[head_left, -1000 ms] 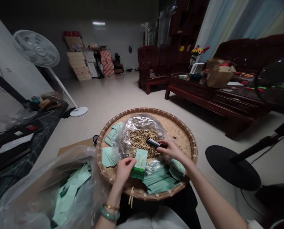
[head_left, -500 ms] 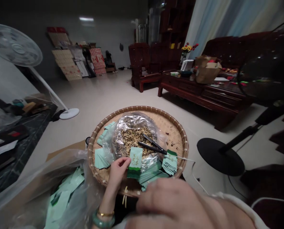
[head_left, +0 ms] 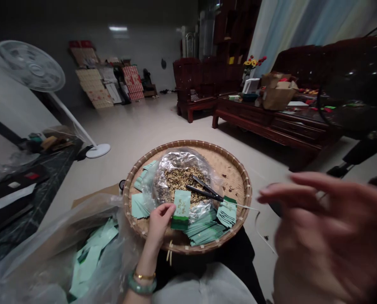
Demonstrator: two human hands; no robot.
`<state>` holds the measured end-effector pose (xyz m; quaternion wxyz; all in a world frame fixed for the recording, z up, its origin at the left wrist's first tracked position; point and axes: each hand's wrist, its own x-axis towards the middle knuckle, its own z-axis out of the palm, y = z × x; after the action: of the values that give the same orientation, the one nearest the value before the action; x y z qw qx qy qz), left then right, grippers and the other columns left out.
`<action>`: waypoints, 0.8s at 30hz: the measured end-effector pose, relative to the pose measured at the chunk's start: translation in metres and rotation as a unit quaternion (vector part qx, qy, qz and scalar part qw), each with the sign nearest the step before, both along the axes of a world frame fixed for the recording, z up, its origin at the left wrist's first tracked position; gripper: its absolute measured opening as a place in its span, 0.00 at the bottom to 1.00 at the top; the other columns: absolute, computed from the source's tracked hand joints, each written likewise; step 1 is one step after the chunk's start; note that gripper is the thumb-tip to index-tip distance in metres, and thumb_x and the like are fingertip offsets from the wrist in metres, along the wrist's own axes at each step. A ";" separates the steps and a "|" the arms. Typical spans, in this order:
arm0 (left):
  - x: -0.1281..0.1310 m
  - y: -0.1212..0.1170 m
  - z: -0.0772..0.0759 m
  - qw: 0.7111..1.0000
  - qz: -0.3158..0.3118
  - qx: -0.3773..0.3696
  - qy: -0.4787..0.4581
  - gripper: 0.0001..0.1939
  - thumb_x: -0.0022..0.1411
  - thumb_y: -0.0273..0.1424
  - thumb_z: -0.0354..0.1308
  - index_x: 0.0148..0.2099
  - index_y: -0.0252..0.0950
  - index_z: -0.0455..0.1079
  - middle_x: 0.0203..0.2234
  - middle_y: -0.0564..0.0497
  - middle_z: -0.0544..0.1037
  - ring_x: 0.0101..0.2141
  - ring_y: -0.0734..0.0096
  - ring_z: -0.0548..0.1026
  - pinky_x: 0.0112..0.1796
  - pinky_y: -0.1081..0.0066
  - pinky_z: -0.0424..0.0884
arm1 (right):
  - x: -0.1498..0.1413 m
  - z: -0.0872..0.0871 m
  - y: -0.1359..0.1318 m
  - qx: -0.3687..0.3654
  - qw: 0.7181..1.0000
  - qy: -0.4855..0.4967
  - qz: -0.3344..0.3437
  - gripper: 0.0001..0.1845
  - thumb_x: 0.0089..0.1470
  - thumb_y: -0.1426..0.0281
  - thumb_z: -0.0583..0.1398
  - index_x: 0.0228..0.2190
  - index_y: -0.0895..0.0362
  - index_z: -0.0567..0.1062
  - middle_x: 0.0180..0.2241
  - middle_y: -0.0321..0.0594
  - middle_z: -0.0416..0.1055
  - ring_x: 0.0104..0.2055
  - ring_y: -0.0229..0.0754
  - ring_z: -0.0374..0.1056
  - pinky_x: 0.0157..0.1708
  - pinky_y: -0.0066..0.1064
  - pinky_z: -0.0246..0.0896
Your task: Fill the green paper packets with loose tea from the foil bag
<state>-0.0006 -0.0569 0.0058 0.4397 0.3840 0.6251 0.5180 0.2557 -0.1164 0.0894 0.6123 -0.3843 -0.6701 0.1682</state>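
A round woven basket tray (head_left: 239, 175) rests on my lap. In it a clear plastic bag (head_left: 176, 162) holds loose dried tea (head_left: 178, 179), and a pair of black tongs (head_left: 203, 190) lies across the tea. My left hand (head_left: 158, 221) pinches a small green packet (head_left: 181, 209) upright at the tray's near side. My right hand (head_left: 321, 236) is raised close to the camera at the right, blurred, fingers spread, holding nothing. Stacks of green packets (head_left: 207, 230) lie along the tray's near rim.
A large clear bag with more green packets (head_left: 90, 257) sits at my left. A white standing fan (head_left: 30, 67) is at the far left, a black fan base and pole at the right behind my hand. Dark wooden furniture (head_left: 271, 122) with boxes stands beyond.
My right hand let go of the tongs, which now lie on the tea, and rose close to the camera, moving right. My left hand keeps the green packet.
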 end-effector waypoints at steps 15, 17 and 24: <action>0.011 -0.019 0.020 0.988 -0.128 0.053 0.068 0.13 0.47 0.39 0.61 0.27 0.32 0.75 0.20 0.51 0.75 0.24 0.71 0.70 0.27 0.75 0.65 | -0.090 -0.058 0.106 -0.167 0.957 -0.177 0.159 0.26 0.56 0.55 0.54 0.14 0.59 0.67 0.15 0.34 0.59 0.21 0.34 0.55 0.23 0.26 0.48; 0.010 -0.021 0.022 0.990 -0.118 0.050 0.056 0.13 0.46 0.39 0.62 0.26 0.32 0.74 0.20 0.51 0.75 0.24 0.72 0.70 0.27 0.75 0.65 | -0.085 -0.058 0.109 -0.232 0.955 -0.112 0.148 0.31 0.56 0.51 0.49 0.15 0.59 0.70 0.13 0.34 0.57 0.18 0.34 0.54 0.20 0.26 0.47; -0.020 -0.038 0.021 0.985 0.114 0.050 -0.120 0.19 0.36 0.37 0.68 0.31 0.30 0.73 0.21 0.53 0.75 0.22 0.75 0.70 0.25 0.76 0.66 | -0.030 -0.084 0.122 -0.338 0.931 -0.112 0.084 0.24 0.56 0.56 0.49 0.28 0.60 0.76 0.14 0.34 0.65 0.17 0.35 0.60 0.20 0.25 0.53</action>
<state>-0.0205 -0.0945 0.0271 0.4298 0.2663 0.5809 0.6379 0.2254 0.0057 0.0051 0.3506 -0.5273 -0.6676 0.3916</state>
